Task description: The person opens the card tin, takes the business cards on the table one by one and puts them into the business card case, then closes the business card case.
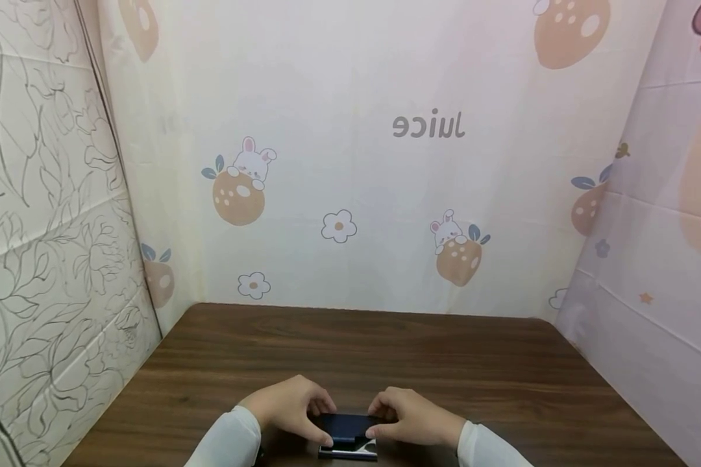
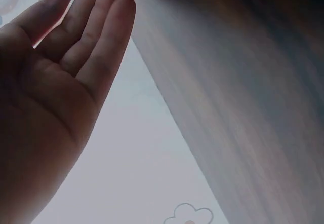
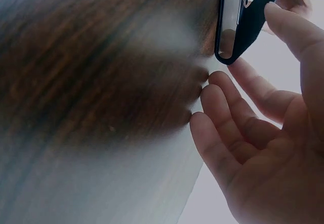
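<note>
A small dark blue hinged case [image 1: 346, 426] with a silver, shiny part [image 1: 350, 453] along its near side lies low at the table's front. My left hand [image 1: 295, 403] grips its left end, thumb at the near corner and fingers at the far one. At the right end my right hand [image 1: 417, 418] holds it between thumb and index finger. The right wrist view shows the case [image 3: 255, 19] parted like a wedge, its rounded end by the index fingertip; the other fingertips touch the tabletop. In the left wrist view the left palm [image 2: 55, 97] shows, the case out of frame.
The brown wood-grain table [image 1: 356, 350] reaches back to a printed white curtain [image 1: 350, 162]. A flower-patterned curtain [image 1: 52, 259] hangs at the left and another printed one [image 1: 648, 259] at the right.
</note>
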Available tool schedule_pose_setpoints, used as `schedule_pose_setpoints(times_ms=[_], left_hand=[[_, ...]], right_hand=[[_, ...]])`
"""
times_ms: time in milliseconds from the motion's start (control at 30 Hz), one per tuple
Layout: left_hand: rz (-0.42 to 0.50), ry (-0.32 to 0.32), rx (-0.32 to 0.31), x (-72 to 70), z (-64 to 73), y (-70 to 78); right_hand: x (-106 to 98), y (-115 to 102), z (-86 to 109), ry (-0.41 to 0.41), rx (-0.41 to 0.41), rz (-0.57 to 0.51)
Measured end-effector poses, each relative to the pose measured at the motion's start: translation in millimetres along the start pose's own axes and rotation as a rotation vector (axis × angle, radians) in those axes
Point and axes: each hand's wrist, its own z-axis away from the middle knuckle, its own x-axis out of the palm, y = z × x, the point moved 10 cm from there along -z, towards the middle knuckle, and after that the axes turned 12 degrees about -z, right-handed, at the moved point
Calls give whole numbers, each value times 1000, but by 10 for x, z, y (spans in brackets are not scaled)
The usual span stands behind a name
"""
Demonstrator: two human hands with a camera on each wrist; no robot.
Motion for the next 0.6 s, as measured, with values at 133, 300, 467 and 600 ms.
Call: schedule_pose_setpoints(times_ms=[133,300,467,600], left_hand=[[-129,1,29,25,-12,53],[-216,23,51,43,-15,110],[-231,23,49,78,2,129],[-220,15,51,83,5,134]], right_hand=[[0,9,-2,-1,11,5],[4,25,-8,-8,21,12],[27,49,-7,-18,29,2],[24,50,2,-19,31,-4]])
